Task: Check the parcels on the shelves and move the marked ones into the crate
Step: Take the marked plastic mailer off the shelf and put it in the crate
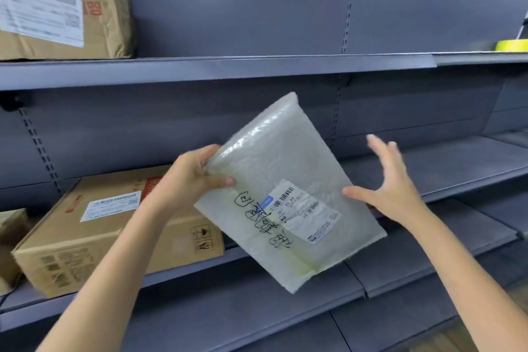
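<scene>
A clear bubble-wrap mailer (283, 180) hangs tilted in front of the middle shelf. It carries a white label and black handwritten marks on its face. My left hand (197, 177) grips its left edge, thumb on the front and fingers behind. To its right, my right hand (391, 186) is spread with straight fingers, its thumb tip touching or almost touching the mailer's right edge. No crate is in view.
A cardboard box with a label (94, 228) lies on the middle shelf (428, 168) at the left, and another taped box (60, 6) sits on the upper shelf (228, 66). A yellow tape roll (511, 45) rests far right on the upper shelf.
</scene>
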The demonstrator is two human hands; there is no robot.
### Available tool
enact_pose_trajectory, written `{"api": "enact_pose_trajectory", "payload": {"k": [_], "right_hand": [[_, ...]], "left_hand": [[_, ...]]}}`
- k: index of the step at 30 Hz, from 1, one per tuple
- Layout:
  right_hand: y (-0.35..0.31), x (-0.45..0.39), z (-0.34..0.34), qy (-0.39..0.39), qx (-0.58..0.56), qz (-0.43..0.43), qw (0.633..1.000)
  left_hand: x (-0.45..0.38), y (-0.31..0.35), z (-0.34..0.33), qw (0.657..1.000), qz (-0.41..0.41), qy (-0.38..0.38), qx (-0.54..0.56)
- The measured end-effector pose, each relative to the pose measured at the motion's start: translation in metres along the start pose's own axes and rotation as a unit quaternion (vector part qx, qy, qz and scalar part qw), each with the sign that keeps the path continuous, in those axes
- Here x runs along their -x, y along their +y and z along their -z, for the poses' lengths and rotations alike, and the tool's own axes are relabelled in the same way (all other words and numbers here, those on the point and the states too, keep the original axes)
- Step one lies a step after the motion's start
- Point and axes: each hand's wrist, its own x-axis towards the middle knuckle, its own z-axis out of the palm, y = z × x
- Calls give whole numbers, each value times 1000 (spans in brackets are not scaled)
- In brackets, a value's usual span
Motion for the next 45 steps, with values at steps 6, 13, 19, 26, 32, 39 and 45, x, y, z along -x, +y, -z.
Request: {"api": "enact_pose_trajectory", "payload": {"k": [6,13,19,26,32,39,45], "right_hand": [[-41,3,-56,-214,-298,-33,930],[-50,27,-103,-83,-593,-94,795],[-83,61,-159,-149,-699,-124,688],[-84,83,-179,-158,-728,-178,643],[-76,96,-166,-267,-632,-136,714],[-127,150,-200,-417,-458,-202,759],[-117,214,-242,-319,-459,-271,784]], "left_hand": [[1,27,28,929,-93,239,-266],[58,-36,12,909,17,413,-55],[112,-61,-29,828,150,290,457],[177,-90,44,842,149,348,384],[241,-101,118,876,147,362,285],[296,-113,148,908,143,301,256],[348,-142,125,890,229,315,237]]}}
